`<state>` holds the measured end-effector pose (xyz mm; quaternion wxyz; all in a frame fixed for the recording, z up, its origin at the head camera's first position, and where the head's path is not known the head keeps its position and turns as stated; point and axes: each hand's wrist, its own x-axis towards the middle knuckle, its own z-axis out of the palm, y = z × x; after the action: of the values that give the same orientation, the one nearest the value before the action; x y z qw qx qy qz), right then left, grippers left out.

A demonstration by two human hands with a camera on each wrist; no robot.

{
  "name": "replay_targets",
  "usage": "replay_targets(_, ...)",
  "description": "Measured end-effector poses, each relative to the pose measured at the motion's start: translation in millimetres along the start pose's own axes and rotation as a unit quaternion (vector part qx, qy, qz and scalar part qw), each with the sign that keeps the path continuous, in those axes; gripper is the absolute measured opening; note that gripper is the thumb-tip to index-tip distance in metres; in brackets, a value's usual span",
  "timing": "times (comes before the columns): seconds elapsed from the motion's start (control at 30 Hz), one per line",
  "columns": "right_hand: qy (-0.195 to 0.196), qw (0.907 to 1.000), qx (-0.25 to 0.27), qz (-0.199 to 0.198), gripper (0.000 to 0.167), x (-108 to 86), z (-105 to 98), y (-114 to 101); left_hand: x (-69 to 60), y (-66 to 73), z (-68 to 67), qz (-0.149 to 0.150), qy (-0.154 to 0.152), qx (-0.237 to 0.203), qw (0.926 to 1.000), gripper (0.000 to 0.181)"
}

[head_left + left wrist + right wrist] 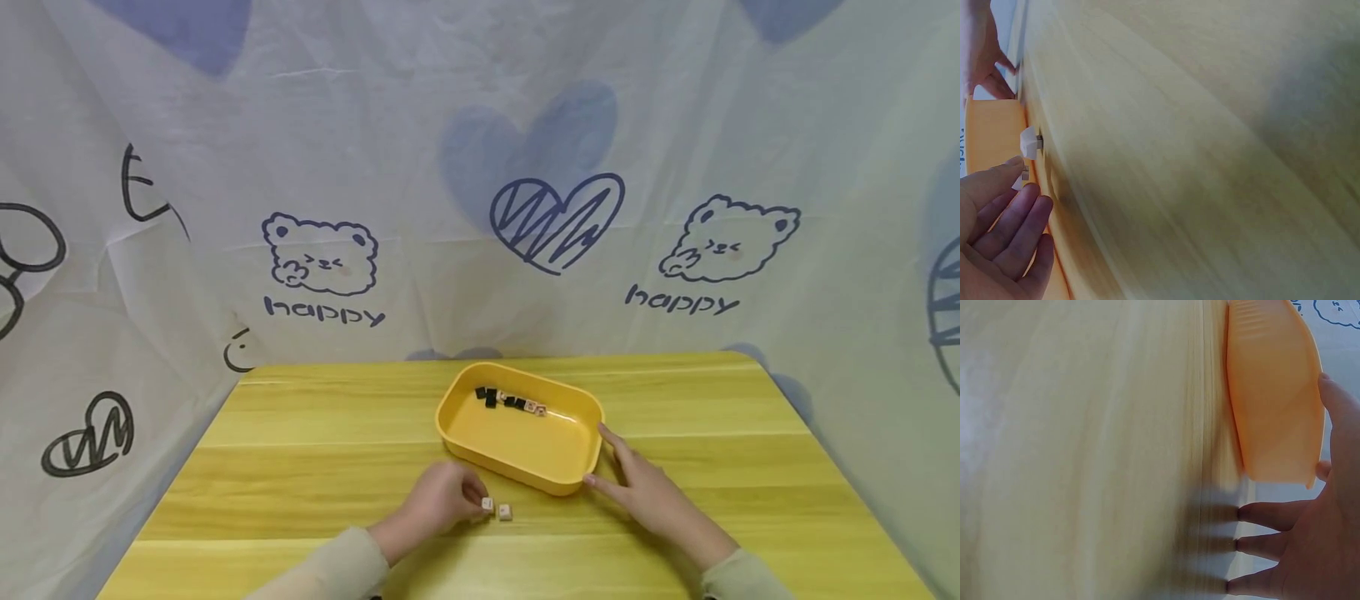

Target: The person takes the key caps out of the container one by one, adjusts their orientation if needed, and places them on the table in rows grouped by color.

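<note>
"Pinching anything with the left hand (448, 497)?"

"Gripping one small white block (487, 504) between thumb and fingertips, raised or touching the table (300, 467): cannot tell which."

"Placed where, by the clock?"

"Held just outside the yellow tray (525, 442), toward seven o'clock from its middle, with a second white block (505, 512) just beside it, toward four o'clock."

"Doing what with the right hand (645, 493)?"

"Touching the tray's rim around four o'clock with thumb and forefinger, spread wide, with fingers fairly straight and curled round nothing."

"Seeing anything inside the tray?"

"Spotting black blocks (491, 398) and pale blocks (531, 406) in a rough row by the far wall, running from ten to one o'clock."

"And beyond, at twelve?"

"Hanging there, a pale cloth (405, 133) with hearts and bears."
</note>
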<state>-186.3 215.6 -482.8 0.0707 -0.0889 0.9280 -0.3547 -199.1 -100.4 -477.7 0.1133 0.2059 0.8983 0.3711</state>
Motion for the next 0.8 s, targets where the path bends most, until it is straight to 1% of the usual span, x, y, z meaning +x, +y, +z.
replay_targets(0.07, -0.001, 1.0000, -0.001, 0.002, 0.086, 0.0, 0.1, 0.4, 0.7, -1.2, 2.8, -0.004, -0.003, 0.013, 0.9999, 0.015)
replay_targets(0.13, -0.002, 1.0000, -0.002, 0.005, 0.086, 0.2, 0.3, 0.7, 1.7, -2.4, 5.3, 0.001, -0.001, 0.032, 0.9995, 0.015)
replay_targets(0.3, -0.003, 1.0000, 0.000, 0.006, 0.086, 0.6, 0.7, 1.3, 2.5, -4.8, 9.8, 0.003, -0.002, 0.041, 0.9992, 0.013)
replay_targets(0.4, -0.002, 1.0000, 0.000, 0.004, 0.086, 0.6, 0.2, 0.5, 2.3, -4.2, 9.5, 0.003, -0.004, 0.047, 0.9989, 0.013)
replay_targets(0.53, 0.001, 1.0000, -0.003, 0.002, 0.087, 0.6, -0.6, -0.1, 2.7, -2.5, 8.5, 0.011, -0.003, 0.072, 0.9974, 0.014)
replay_targets(0.8, -0.002, 1.0000, -0.001, 0.005, 0.087, 0.4, -0.9, -0.3, 3.0, -0.6, 9.1, 0.030, -0.006, 0.093, 0.9952, 0.015)
